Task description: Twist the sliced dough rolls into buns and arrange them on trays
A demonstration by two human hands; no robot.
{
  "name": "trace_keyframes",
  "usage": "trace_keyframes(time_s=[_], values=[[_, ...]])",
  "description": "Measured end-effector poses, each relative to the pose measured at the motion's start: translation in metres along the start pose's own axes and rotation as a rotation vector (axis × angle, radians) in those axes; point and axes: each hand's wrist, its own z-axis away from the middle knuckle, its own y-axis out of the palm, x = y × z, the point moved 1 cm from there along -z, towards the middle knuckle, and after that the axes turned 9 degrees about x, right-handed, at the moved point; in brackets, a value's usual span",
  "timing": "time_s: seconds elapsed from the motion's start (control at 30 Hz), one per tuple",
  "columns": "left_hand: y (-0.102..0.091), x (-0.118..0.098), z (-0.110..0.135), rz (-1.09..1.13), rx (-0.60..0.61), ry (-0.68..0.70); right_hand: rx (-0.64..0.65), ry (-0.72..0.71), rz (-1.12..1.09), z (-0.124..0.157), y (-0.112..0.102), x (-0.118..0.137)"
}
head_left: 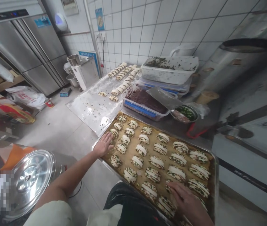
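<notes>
A large metal baking tray (215, 169) lined with brown paper holds several rows of raw scallion dough rolls (157, 161). My left hand (104, 144) rests on the tray's far left edge, fingers stretched flat beside the nearest rolls. At the tray's near right end my right hand (186, 201) lies palm down over the rolls there, fingers spread.
Beyond the tray a floured steel counter (93, 108) carries more rolls (121, 77). Plastic tubs (145, 103) of dark filling, a stacked lidded bin (170, 70) and a bowl of greens (185, 113) stand behind. A steel pot lid (31, 179) sits at lower left; fridges (29, 47) stand at the back left.
</notes>
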Motion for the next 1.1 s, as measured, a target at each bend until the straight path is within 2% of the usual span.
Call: trace_keyframes(time_s=[0.1,0.2,0.33,0.43,0.5,0.6,0.7,0.77,0.83,0.93,1.0,1.1], values=[[0.013,0.007,0.004,-0.011,0.109,0.02,0.018,0.013,0.001,0.0,0.001,0.001],[0.022,0.014,0.016,-0.02,0.141,0.023,0.008,0.018,0.001,0.002,-0.003,-0.001],[0.017,0.015,0.019,0.038,0.032,-0.032,-0.007,0.028,-0.008,-0.001,-0.011,-0.002],[0.005,0.02,0.019,0.138,-0.038,-0.133,-0.001,0.031,-0.064,-0.017,-0.019,0.008],[-0.005,0.025,0.023,0.205,0.015,-0.14,0.057,0.042,-0.126,-0.038,-0.022,0.023],[-0.017,0.032,0.029,0.246,0.161,-0.022,0.194,0.002,-0.232,-0.078,-0.015,0.059],[-0.022,0.034,0.038,0.218,0.28,0.127,0.31,-0.159,-0.338,-0.117,0.003,0.101],[-0.022,0.033,0.045,0.203,0.315,0.168,0.359,-0.281,-0.397,-0.139,0.014,0.125],[-0.02,0.032,0.053,0.214,0.294,0.157,0.374,-0.346,-0.443,-0.16,0.023,0.14],[-0.016,0.03,0.055,0.28,0.177,0.08,0.32,-0.274,-0.446,-0.196,0.03,0.145],[-0.014,0.028,0.044,0.331,0.063,0.006,0.263,-0.17,-0.394,-0.223,0.034,0.143],[-0.01,0.025,0.009,0.35,-0.077,-0.09,0.193,-0.07,-0.259,-0.264,0.04,0.142]])
